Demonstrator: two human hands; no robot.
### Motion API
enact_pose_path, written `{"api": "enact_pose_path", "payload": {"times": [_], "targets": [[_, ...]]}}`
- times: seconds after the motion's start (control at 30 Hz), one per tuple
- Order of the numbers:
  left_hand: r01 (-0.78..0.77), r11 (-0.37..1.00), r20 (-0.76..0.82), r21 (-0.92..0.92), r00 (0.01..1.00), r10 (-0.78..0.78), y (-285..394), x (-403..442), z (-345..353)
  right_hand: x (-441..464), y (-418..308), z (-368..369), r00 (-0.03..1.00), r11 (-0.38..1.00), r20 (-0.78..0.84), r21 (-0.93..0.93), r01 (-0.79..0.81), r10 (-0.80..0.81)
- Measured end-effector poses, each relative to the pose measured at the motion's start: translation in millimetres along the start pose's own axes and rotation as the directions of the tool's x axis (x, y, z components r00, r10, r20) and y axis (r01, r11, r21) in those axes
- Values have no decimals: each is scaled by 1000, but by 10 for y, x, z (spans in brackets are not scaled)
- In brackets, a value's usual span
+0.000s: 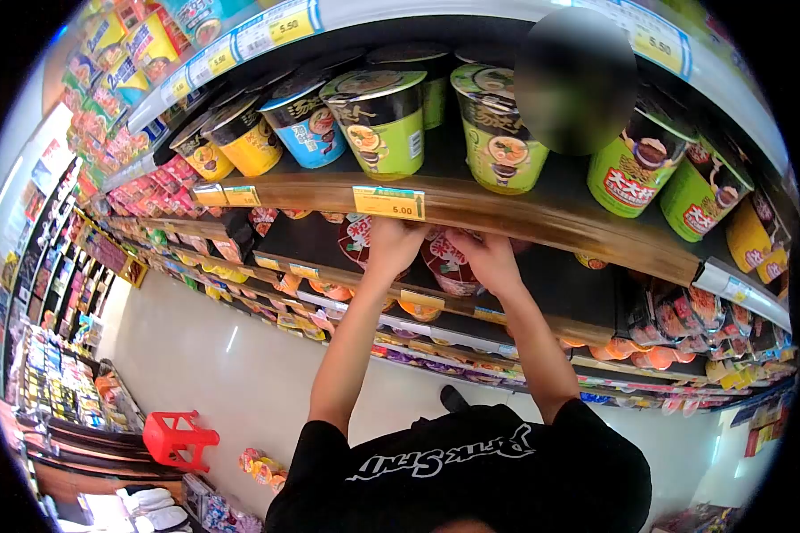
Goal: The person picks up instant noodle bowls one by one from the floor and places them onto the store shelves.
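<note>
Both my arms reach onto the shelf below the wood-edged top shelf. My left hand (pixel 395 246) is beside a red instant noodle cup (pixel 446 268), with a second red noodle cup (pixel 354 240) on its other side. The shelf edge above hides most of that hand's fingers, so its grip cannot be made out. My right hand (pixel 489 260) is bent round the upper right side of the first red cup, which leans slightly. Its fingertips are partly hidden.
Above my hands, the wooden shelf edge (pixel 542 217) carries a price tag (pixel 388 203). Green noodle cups (pixel 387 138), a blue cup (pixel 309 129) and yellow cups (pixel 251 142) stand on it. Lower shelves hold packaged food. A red stool (pixel 178 439) stands on the floor (pixel 267 355).
</note>
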State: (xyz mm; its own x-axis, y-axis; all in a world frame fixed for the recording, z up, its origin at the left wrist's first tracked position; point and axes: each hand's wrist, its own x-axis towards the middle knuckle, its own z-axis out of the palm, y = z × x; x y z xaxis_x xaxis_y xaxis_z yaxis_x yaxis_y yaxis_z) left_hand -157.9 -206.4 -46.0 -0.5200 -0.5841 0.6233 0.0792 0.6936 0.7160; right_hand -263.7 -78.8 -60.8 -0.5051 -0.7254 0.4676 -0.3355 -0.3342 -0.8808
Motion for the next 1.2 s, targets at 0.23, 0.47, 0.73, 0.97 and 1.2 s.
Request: {"api": "enact_pose_path", "payload": {"times": [0.23, 0.47, 0.73, 0.97, 1.2], "targets": [[-59, 966, 23, 253, 998, 55, -366, 140, 89, 88, 210, 80, 985, 976, 115, 164, -145, 128], [-160, 931, -16, 327, 984, 175, -496, 224, 171, 27, 180, 174, 970, 936, 240, -348, 47, 41], [35, 999, -203, -1, 979, -34, 127, -1080, -252, -79, -95, 295, 928, 634, 343, -752, 179, 146], [729, 674, -442, -120, 568, -694, -318, -3953, -908, -129, -192, 469, 907, 581, 319, -807, 107, 276], [948, 309, -700, -81, 167, -695, 111, -5779, -1481, -757, -229, 1509, 909, 756, 417, -591, 281, -12]]}}
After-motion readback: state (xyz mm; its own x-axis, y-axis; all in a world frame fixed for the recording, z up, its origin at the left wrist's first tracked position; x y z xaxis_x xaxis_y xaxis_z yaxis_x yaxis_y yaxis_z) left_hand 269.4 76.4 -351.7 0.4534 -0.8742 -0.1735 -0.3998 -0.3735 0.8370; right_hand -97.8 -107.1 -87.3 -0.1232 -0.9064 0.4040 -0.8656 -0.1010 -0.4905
